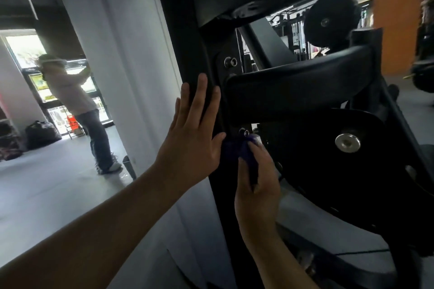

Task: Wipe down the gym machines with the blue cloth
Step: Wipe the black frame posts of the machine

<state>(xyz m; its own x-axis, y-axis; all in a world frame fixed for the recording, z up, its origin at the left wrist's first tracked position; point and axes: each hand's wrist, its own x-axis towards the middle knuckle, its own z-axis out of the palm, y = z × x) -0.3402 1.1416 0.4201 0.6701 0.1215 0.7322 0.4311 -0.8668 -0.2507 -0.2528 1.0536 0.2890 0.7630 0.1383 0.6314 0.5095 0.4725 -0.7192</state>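
A black gym machine [305, 91] fills the middle and right of the head view, with a dark upright post [187, 37] and a padded arm. My left hand [190, 129] lies flat with straight fingers against the upright post. Just to its right, my right hand [256, 176] grips a bunched blue cloth [234, 148] and presses it on the frame below a small bolt [246, 133]. Most of the cloth is hidden under the fingers.
A white pillar [122, 58] stands directly left of the machine. Another person [79, 105] stands on the grey floor at the left, near black bags [42, 134] and a bright doorway. An orange wall [394, 14] and more equipment lie at the far right.
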